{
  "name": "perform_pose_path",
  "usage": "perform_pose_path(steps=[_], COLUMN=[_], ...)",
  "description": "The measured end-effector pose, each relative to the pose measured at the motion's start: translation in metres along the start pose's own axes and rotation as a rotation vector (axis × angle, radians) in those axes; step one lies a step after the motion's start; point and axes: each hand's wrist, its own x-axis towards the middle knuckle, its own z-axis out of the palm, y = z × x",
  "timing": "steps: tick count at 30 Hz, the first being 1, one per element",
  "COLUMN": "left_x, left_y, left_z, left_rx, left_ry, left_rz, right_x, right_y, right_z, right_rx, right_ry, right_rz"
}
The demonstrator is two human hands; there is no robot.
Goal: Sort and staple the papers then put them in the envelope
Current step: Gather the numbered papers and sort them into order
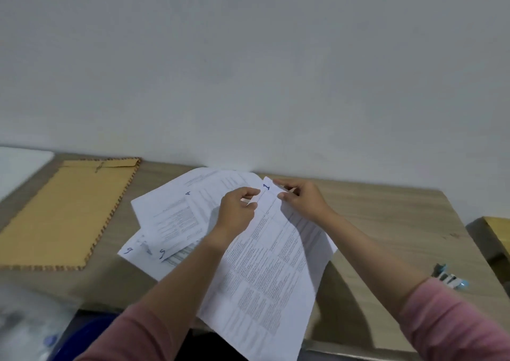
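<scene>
Both hands — left hand, right hand — seemingly pinch the sheet marked 1, forearms outstretched.

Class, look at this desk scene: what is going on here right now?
A person holds the sheet marked 1 by its top corner, left hand and right hand both pinching it. More numbered sheets lie fanned on the wooden table. The brown envelope lies flat to the left, and the stapler rests untouched at the right.
</scene>
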Motion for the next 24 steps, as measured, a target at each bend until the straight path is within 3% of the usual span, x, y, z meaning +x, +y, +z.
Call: perform_pose_path(steps=[5, 9, 12, 17, 24], left_x=[-0.017, -0.022, -0.019, -0.012, -0.008], left_y=[-0.046, -0.085, -0.103, -0.120, -0.123], left_z=[-0.079, -0.124, -0.144, -0.154, -0.152], left_rx=[-0.059, 0.044, 0.127, 0.073, 0.077], left_ry=[0.190, 0.282, 0.263, 0.180, 0.192], left_rz=[-0.121, -0.140, -0.207, -0.270, -0.256], right_x=[0.043, 0.069, 0.094, 0.125, 0.132], right_y=[-0.042, -0.064, -0.066, -0.053, -0.056], right_z=[0.087, 0.142, 0.171, 0.191, 0.186], right_rx=[-0.167, -0.288, -0.430, -0.914, -0.767], right_ry=[-0.257, -0.367, -0.397, -0.486, -0.415], right_rz=[-0.120, -0.173, -0.217, -0.216, -0.189])
